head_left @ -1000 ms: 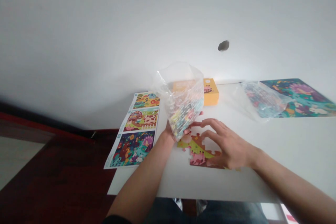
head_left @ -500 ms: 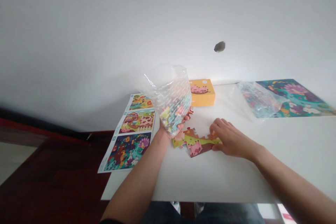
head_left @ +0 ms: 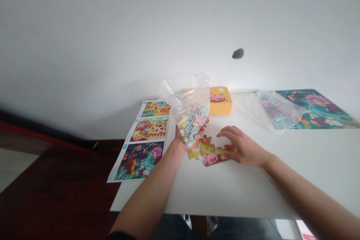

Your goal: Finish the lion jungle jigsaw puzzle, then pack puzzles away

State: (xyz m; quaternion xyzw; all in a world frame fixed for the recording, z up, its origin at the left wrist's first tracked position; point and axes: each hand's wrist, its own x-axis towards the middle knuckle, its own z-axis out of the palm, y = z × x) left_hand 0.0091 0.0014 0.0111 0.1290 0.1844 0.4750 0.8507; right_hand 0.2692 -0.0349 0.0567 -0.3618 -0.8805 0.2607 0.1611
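My left hand (head_left: 188, 138) grips a clear plastic bag of puzzle pieces (head_left: 190, 108), held upright above the white table (head_left: 253, 191) with its mouth open upward. Just right of it lies a joined clump of puzzle pieces (head_left: 211, 152) in pink, green and orange. My right hand (head_left: 241, 147) rests on the right end of that clump, fingers curled and pressing on the pieces. The bag hides most of my left fingers.
A picture sheet with three coloured scenes (head_left: 146, 137) lies at the table's left edge. An orange box (head_left: 220, 101) stands at the back by the wall. A second clear bag (head_left: 277, 110) lies on a finished teal puzzle (head_left: 317, 108) at the right.
My right hand slid from covering the clump to its right end, and the clump shifted a little. The bag in my left hand swayed left, then came back.
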